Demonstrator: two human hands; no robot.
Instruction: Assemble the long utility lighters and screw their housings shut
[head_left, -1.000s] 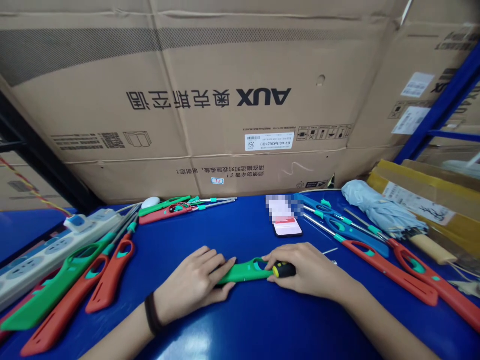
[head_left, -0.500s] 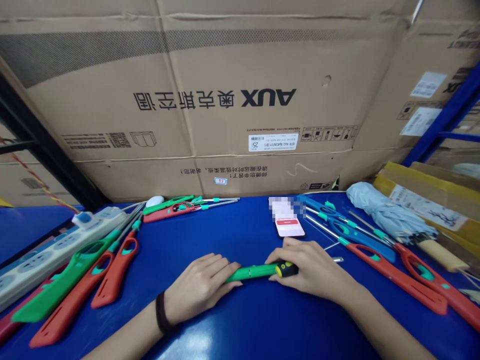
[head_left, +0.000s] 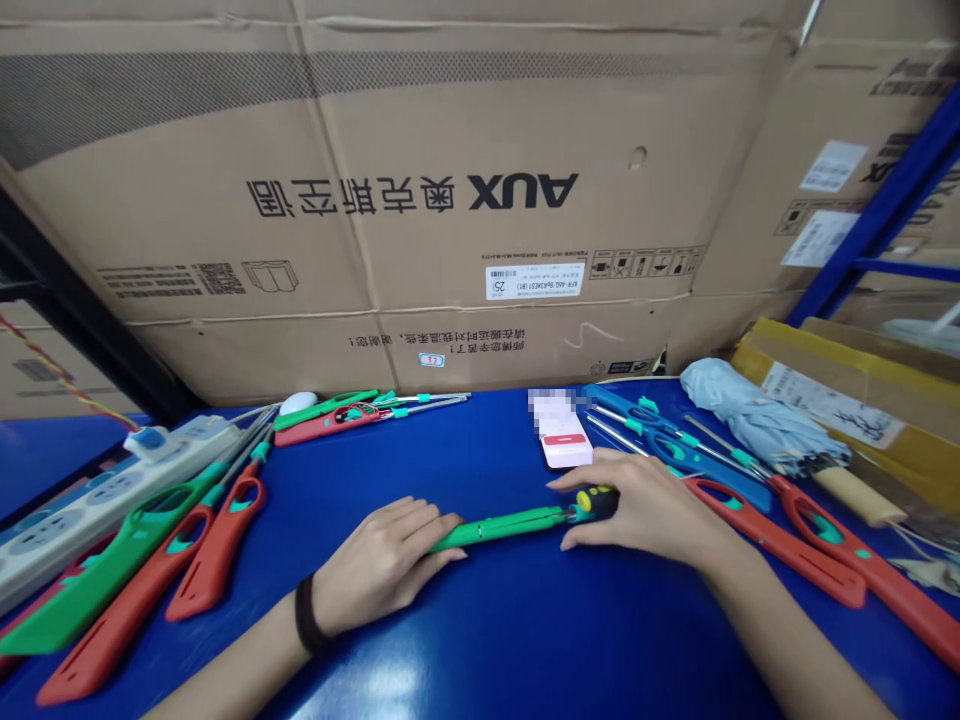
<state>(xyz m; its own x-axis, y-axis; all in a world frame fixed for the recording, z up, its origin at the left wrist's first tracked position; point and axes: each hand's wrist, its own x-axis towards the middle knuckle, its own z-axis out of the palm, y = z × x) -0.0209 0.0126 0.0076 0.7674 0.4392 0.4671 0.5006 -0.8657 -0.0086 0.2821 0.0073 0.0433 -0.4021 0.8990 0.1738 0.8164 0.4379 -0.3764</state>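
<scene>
My left hand (head_left: 386,555) grips the left end of a green lighter body (head_left: 502,525), which lies roughly level above the blue table. At the body's right end is a short metal part, touching or close to a black and yellow screwdriver handle (head_left: 598,502). My right hand (head_left: 637,505) is around that handle, with thumb and index finger spread at its left side and the handle's far end against the palm. Its other fingers are mostly hidden. Just beyond my right hand lies a phone (head_left: 564,450) with a lit screen.
Red and green lighters (head_left: 225,545) lie beside a white power strip (head_left: 45,530) at left. More lighters (head_left: 345,415) lie at the back. Red and blue lighters (head_left: 780,545), a folded umbrella (head_left: 757,415) and a yellow-taped box (head_left: 915,420) are at right. Cardboard (head_left: 420,250) stands behind.
My right hand has moved right with the screwdriver handle, its thumb and index finger now wider apart. More of the green body's right end and a metal part show. The view has shifted slightly.
</scene>
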